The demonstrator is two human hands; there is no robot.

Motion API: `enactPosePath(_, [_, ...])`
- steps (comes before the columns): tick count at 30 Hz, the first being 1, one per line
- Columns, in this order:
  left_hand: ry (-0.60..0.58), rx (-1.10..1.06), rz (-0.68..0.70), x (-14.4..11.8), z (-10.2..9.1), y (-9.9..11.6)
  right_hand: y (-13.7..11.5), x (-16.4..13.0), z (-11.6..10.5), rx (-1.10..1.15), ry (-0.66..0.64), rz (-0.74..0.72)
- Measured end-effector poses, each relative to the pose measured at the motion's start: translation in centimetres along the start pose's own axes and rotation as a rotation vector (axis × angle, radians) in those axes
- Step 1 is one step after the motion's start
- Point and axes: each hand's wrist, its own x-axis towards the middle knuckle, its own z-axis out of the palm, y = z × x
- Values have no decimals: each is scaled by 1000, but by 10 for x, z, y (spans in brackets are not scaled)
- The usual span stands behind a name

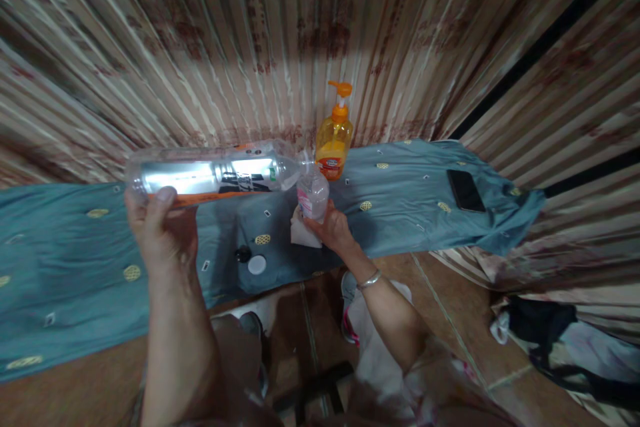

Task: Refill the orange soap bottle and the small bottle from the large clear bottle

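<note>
- left hand (pixel 161 227) is wrapped around the base end of a big clear plastic bottle (pixel 210 175), fingers curled tight, thumb on the near side, holding it up sideways so it's pretty much horizontal
- the bottle's open neck points right and sits right at the top of a small clear bottle (pixel 313 193) with a pinkish label
- right hand (pixel 330 227) is closed round the lower part of that small bottle, keeping it upright just above the table, and there's a white tissue (pixel 303 233) tucked under the fingers too
- silver bangle (pixel 369 279) on the right wrist
- just behind the small bottle stands an orange pump dispenser (pixel 333 140), up against the striped curtain (pixel 250 33)
- near side, a bit left of the right hand: a white cap (pixel 257 264) and a small black cap (pixel 243 254) lying on the blue cloth (pixel 65 260) with yellow spots that covers the table
- far right on the cloth, well apart from everything: a black phone (pixel 465 190) lying flat
</note>
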Motion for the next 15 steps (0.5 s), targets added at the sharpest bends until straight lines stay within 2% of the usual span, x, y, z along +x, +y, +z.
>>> enactPosePath(4, [-12,9,2,0,0,0,0,0,-2,39,-19,8])
enactPosePath(9, [-11,8,-2,0,1,1,3,1,2,3,27,-34])
enactPosePath(15, [-14,20,1,1,1,1,2,2,6,-20,14,20])
